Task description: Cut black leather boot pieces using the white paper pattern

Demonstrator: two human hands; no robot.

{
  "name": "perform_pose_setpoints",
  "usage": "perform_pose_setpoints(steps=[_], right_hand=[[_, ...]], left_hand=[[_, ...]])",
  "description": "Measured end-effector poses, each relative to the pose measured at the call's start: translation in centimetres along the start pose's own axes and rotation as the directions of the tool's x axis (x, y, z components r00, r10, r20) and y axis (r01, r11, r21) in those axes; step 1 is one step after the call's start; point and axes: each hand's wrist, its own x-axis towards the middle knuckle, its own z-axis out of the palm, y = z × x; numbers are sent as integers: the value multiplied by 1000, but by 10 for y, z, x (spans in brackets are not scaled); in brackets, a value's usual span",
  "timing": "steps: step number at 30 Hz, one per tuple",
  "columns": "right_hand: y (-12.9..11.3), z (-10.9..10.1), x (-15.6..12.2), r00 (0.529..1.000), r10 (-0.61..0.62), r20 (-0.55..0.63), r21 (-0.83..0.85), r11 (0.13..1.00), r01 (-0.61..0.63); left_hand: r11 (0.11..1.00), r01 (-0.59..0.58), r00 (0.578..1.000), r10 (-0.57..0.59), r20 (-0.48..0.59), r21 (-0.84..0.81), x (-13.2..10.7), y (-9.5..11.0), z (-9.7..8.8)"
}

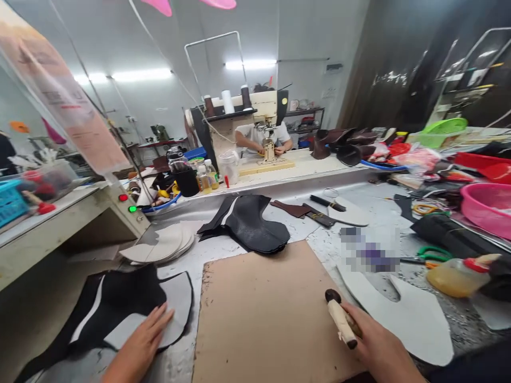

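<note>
My left hand [146, 338] lies flat, fingers stretched out, on the pale grey patch of a black shoe-upper piece [120, 298] at the lower left. In my right hand [373, 338] is a hammer [341, 322], its head partly wrapped in cream material and its ends dark. I hold it over the right side of a tan board [259, 314]. Beyond the board lies a stack of black cut pieces [259, 223]. White curved pieces [167, 244] sit at the left, and a larger white curved piece [423, 322] lies right of the hammer.
A sewing machine [239, 122] stands at the back, with a person [285, 135] working behind it. On the right are a glue bottle [459, 276], green-handled scissors [435, 254] and a pink basket [487, 207]. A blurred patch hides something right of the board.
</note>
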Motion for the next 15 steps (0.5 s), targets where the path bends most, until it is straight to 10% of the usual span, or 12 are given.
perform_pose_setpoints(steps=[3,6,11,15], right_hand=[[0,6,9,995,-13,100,71,997,6],[-16,8,17,986,33,163,30,999,-38],[-33,2,26,966,51,252,18,998,-57],[-29,3,30,962,49,268,106,991,-80]], left_hand=[[998,38,999,-36,-31,45,33,24,-34],[987,-117,968,89,-235,-108,84,120,-50],[893,-342,936,294,-194,-294,166,281,-30],[876,-319,948,294,-122,-362,201,316,-17]])
